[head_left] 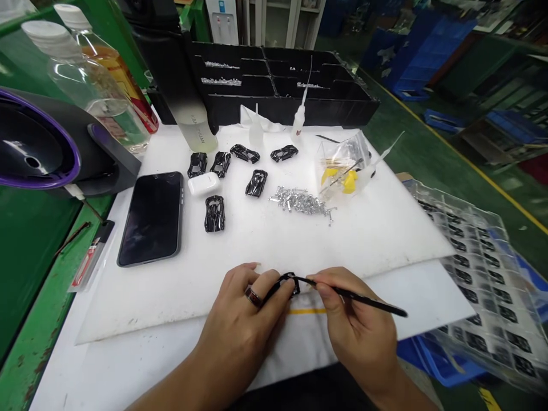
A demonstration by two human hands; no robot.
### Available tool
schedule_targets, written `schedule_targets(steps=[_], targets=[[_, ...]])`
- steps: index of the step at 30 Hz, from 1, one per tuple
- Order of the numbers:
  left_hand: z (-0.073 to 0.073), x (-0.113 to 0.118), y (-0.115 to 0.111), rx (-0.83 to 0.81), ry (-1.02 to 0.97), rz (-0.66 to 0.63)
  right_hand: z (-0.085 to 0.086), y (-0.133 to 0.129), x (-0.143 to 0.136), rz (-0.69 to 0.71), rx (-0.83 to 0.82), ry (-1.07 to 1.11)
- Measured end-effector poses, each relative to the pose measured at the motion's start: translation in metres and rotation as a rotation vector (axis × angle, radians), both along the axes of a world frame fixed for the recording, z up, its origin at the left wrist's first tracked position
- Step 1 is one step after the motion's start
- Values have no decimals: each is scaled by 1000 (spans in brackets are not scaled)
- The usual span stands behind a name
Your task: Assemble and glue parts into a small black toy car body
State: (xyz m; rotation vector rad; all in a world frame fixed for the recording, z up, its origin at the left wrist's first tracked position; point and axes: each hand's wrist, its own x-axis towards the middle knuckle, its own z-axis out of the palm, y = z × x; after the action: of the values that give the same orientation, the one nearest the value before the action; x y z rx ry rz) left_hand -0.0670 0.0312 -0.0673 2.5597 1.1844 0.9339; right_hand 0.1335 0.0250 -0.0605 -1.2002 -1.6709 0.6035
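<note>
While hands (pixel 242 328) full, parts (pixel 221 81) in tray (pixel 334 113)

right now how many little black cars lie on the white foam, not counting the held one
6: two cars behind the white case, one in front of it, one left of the metal pieces, two farther back near the dropper bottles.

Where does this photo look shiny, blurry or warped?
Head view: pale highlights streak the glossy black cars; head view: the clear tray at right looks blurred and stretched toward the edge; head view: the white foam sheet is brightly lit, and the left hand looks fairly crisp.
</note>
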Motion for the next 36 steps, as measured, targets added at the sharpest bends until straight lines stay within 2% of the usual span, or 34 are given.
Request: schedule_targets(steps=[7, 13, 21, 36], targets=[[1, 3, 3, -2, -20, 8, -2, 0, 1, 6, -1, 31], [1, 3, 3, 5, -17, 14, -5, -6, 6, -84, -25, 247], [3, 3, 2, -7, -33, 22, -3, -6, 7, 50, -24, 137], [-1, -2, 0, -10, 38, -43, 1, -5, 6, 98, 22, -6]])
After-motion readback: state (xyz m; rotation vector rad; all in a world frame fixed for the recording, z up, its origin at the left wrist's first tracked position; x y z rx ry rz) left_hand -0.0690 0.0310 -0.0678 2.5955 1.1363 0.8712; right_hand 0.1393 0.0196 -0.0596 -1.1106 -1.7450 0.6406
